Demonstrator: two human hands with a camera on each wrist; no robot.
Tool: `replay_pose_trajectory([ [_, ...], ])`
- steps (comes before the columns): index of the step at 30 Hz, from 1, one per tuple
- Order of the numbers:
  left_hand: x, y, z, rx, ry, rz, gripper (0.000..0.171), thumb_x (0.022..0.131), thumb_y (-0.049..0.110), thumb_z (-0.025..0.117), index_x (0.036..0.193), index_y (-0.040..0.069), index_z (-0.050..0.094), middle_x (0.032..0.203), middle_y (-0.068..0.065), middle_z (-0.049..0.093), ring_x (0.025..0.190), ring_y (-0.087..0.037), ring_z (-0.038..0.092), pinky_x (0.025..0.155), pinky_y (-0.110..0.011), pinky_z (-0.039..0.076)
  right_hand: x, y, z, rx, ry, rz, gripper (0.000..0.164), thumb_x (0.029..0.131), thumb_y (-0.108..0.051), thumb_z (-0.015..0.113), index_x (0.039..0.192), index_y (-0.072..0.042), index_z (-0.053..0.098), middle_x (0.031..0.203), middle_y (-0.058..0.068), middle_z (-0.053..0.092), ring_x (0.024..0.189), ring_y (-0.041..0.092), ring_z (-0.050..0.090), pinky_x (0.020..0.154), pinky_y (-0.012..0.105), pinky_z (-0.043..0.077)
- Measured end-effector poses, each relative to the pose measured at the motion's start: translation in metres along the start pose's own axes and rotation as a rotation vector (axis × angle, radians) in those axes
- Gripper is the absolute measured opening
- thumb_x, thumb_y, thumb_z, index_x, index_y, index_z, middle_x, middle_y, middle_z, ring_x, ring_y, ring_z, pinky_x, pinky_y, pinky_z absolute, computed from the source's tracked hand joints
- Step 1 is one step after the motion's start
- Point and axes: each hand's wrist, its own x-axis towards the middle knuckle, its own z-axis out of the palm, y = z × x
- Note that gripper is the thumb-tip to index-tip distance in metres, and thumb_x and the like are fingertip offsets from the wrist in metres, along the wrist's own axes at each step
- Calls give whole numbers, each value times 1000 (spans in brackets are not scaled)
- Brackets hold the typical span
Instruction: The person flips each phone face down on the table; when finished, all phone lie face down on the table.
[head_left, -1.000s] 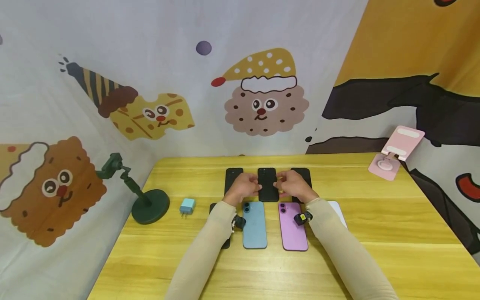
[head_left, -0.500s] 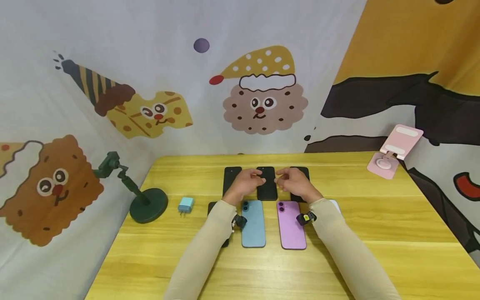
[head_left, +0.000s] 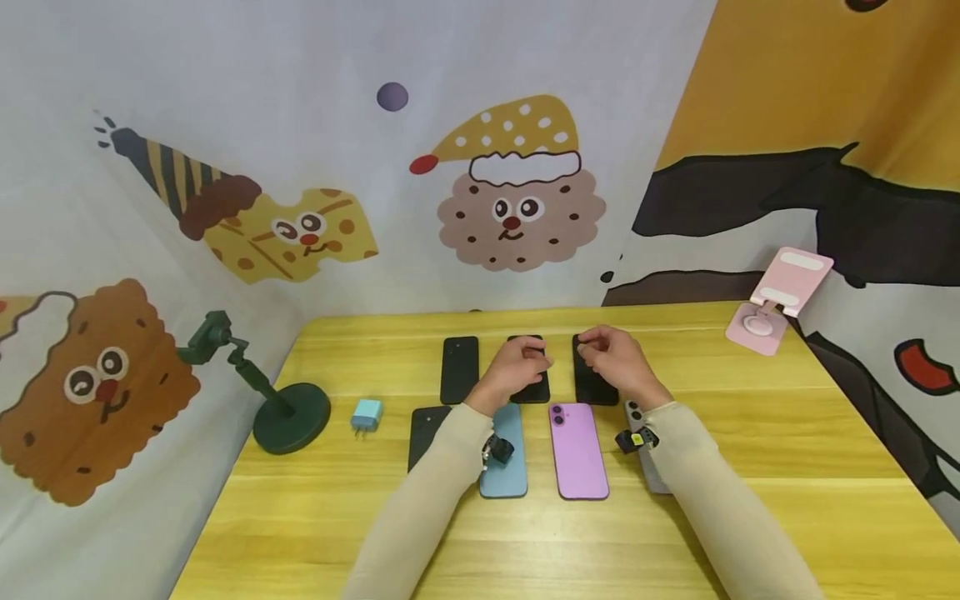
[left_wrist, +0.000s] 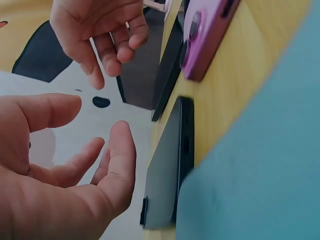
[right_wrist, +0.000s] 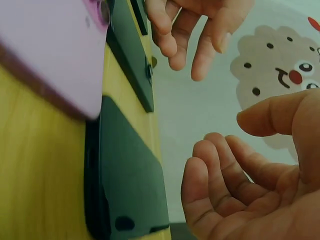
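My left hand hovers over the middle black phone of the back row, its fingers loosely bent with a gap between thumb and fingertips. Over the right black phone is my right hand, thumb and fingers likewise apart in the right wrist view. Neither hand holds anything. A third black phone lies at the row's left. In front lie a dark phone, a blue phone, a purple phone and a grey phone; sleeves and wrist cameras partly cover all but the purple one.
A dark green stand with a jointed arm is at the table's left edge. Beside it lies a light blue charger plug. At the back right is a pink folding phone stand. A cartoon-printed cloth hangs behind the wooden table.
Both hands have shifted to the right, away from the middle black phone's sides. The left now covers part of that phone, and the right has come over the right black phone. The phones look unmoved.
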Motion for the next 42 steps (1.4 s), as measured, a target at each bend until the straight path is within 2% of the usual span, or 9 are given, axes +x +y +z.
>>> replay_pose_trajectory([
  [6,1,2,13,-88,-103,-13,53,103,15,68,150,-2,52,123,-13,65,125,-38,66,102,-44,60,-4,12,-14,5,45,70,39,107,-23,61,137,1,64,112,18,68,95,34,69,78,34,61],
  [10,6,3,22,-123,-120,-30,53,103,13,67,151,-3,51,125,-14,68,125,-37,67,102,-42,60,-5,20,-18,36,79,114,44,108,-26,59,142,1,61,117,18,65,101,33,68,80,32,62],
  [13,8,4,28,-126,-108,-43,55,102,13,68,151,-2,51,126,-15,71,118,-33,71,99,-39,61,-6,25,-20,56,95,149,47,109,-27,58,145,1,59,122,21,64,104,33,67,79,27,61],
  [15,9,4,32,-123,-109,-57,57,103,15,69,153,-1,50,110,-11,73,97,-25,72,95,-37,60,-6,27,-22,74,90,170,48,108,-27,58,146,3,57,121,23,64,100,31,67,76,25,60],
  [17,9,4,36,-126,-111,-71,57,103,17,69,154,0,49,103,-10,72,91,-22,69,95,-38,59,-7,29,-24,88,73,185,49,108,-26,58,146,6,56,120,24,63,95,27,66,74,25,60],
  [20,9,4,41,-125,-104,-98,56,104,21,69,154,3,51,102,-6,71,97,-21,71,99,-42,60,-7,31,-25,96,33,205,51,108,-24,57,146,9,53,113,22,62,86,19,63,71,25,59],
  [23,10,4,45,-118,-86,-119,53,104,22,70,152,5,54,126,-10,71,121,-31,70,104,-46,59,-6,31,-25,83,5,229,52,108,-24,57,147,10,50,110,20,62,83,17,62,69,25,58],
  [35,11,6,53,-180,-22,-146,52,105,21,69,151,3,54,126,-13,70,119,-30,69,101,-48,60,-4,28,-26,66,-16,258,56,108,-25,57,151,10,48,122,24,61,88,19,65,73,24,62],
  [42,11,9,55,-240,17,-157,62,99,13,74,155,2,49,134,-18,67,121,-32,69,97,-47,62,-5,26,-25,65,-33,233,55,108,-23,57,150,11,48,122,24,64,87,17,67,73,26,63],
])
